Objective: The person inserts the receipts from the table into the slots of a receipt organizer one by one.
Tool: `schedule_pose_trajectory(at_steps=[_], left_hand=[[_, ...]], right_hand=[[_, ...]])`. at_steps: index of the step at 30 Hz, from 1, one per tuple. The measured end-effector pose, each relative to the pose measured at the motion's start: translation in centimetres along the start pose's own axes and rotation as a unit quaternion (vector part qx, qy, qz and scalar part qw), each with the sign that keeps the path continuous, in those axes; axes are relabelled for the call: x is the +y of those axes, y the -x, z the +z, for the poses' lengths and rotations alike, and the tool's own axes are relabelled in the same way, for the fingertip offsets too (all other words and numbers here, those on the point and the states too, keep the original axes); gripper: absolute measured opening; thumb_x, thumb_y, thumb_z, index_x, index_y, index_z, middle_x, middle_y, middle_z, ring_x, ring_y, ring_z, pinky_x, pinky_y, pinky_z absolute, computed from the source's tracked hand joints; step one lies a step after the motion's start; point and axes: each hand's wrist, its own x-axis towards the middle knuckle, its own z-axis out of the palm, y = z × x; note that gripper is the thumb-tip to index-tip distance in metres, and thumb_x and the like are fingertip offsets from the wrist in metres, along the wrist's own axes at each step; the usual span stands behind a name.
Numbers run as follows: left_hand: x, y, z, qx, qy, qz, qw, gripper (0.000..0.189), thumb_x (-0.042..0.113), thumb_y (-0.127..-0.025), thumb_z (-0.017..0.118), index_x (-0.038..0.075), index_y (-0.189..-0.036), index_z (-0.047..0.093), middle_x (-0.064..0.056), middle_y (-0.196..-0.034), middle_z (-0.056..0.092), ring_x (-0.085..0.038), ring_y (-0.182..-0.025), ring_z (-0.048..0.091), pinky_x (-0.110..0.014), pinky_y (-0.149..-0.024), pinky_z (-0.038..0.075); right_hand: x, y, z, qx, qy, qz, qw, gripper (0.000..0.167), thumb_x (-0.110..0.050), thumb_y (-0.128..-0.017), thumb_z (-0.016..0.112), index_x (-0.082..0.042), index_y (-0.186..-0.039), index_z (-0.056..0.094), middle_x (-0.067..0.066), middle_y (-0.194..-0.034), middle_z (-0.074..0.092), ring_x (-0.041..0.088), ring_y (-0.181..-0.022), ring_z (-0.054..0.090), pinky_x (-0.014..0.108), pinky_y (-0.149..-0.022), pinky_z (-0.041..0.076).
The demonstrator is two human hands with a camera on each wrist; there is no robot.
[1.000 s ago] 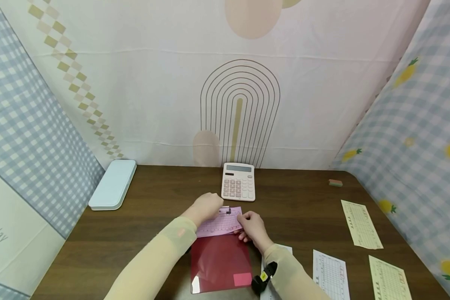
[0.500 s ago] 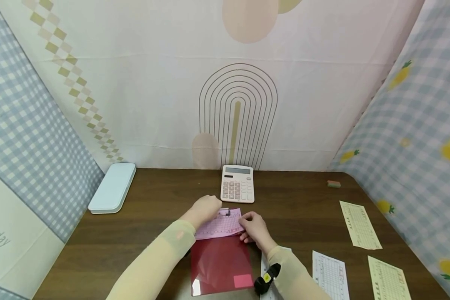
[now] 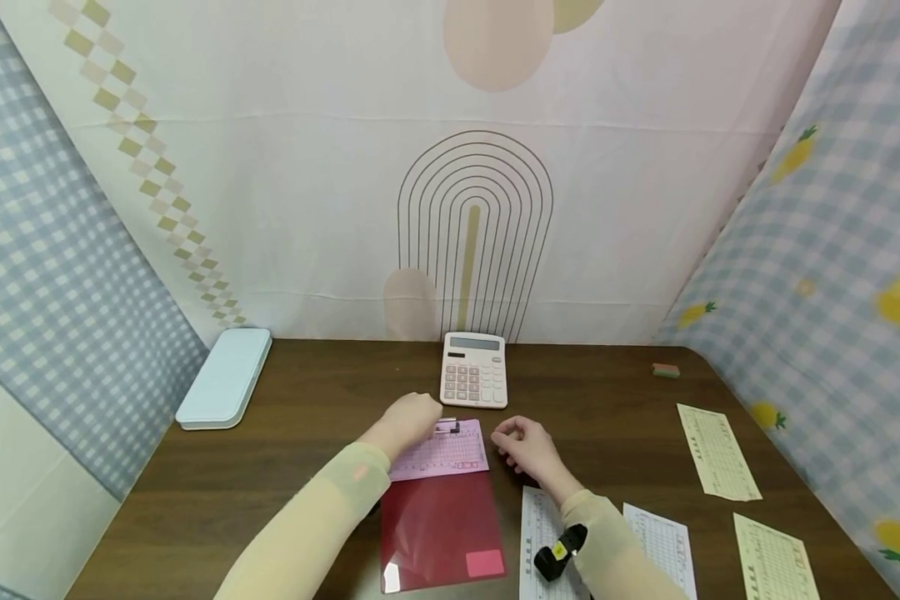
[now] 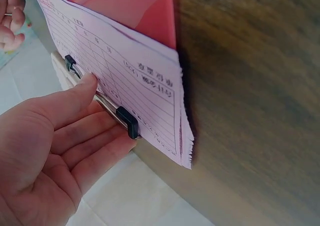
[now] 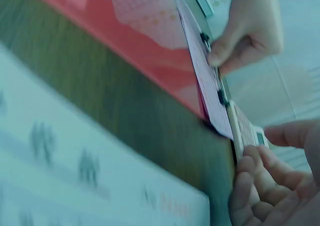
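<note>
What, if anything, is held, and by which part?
The left hand grips the clip near its middle; the right hand holds nothing.

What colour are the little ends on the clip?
The ends are black, clearest in the left wrist view.

Matt pink paper sheets (image 3: 457,450), rough along one ragged edge, sit over a smooth, glossy red plastic board (image 3: 438,521) that throws back bright reflections. The clip (image 4: 110,108) looks like shiny metal with black plastic ends. Beneath, the table (image 3: 307,400) shows dark wood grain with a low sheen. The calculator (image 3: 474,375) is smooth plastic; the hanging drape (image 3: 307,208) is matt, creased cloth.
</note>
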Motion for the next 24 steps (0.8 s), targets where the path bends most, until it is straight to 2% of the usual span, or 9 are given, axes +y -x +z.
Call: schedule_pose_trajectory(at_steps=[6,12,20,24], left_hand=[[0.0,-0.1,0.1,-0.001,-0.006,0.001,1.0,0.005,0.01,-0.072,0.073,0.012,-0.07,0.069,-0.004,-0.077,0.071,-0.02,-0.066,0.065,-0.033,-0.066,0.054],[0.0,-0.1,0.1,-0.002,-0.007,0.008,0.9999,0.004,0.01,-0.074,0.073,0.012,-0.072,0.07,-0.004,-0.075,0.07,-0.02,-0.067,0.065,-0.033,-0.066,0.054],[-0.1,-0.3,0.0,-0.018,0.006,0.0,0.9998,0.007,0.008,-0.075,0.07,0.013,-0.071,0.067,-0.004,-0.077,0.069,-0.02,-0.07,0.064,-0.034,-0.069,0.054],[-0.2,-0.3,-0.1,-0.024,0.009,-0.001,0.9997,0.006,0.008,-0.075,0.07,0.013,-0.073,0.067,-0.003,-0.077,0.069,-0.02,-0.071,0.065,-0.034,-0.071,0.054]], right_hand=[[1.3,-0.5,-2.1,-0.019,0.001,-0.013,0.9997,0.015,-0.014,-0.088,0.064,-0.003,-0.097,0.065,0.004,-0.074,0.062,0.015,-0.061,0.056,0.028,-0.054,0.047],[2.4,-0.7,-4.9,-0.033,0.004,-0.037,0.9988,0.02,-0.015,-0.088,0.065,0.001,-0.101,0.064,0.005,-0.077,0.063,0.016,-0.063,0.057,0.028,-0.057,0.048],[4.2,-0.6,-9.2,-0.006,0.037,0.003,0.9993,0.028,-0.025,-0.09,0.064,-0.002,-0.106,0.063,0.006,-0.083,0.063,0.017,-0.067,0.057,0.03,-0.058,0.047],[5.5,-0.3,-11.3,0.0,0.038,0.014,0.9992,0.032,-0.025,-0.09,0.063,0.001,-0.109,0.061,0.006,-0.085,0.064,0.017,-0.069,0.057,0.031,-0.06,0.047]])
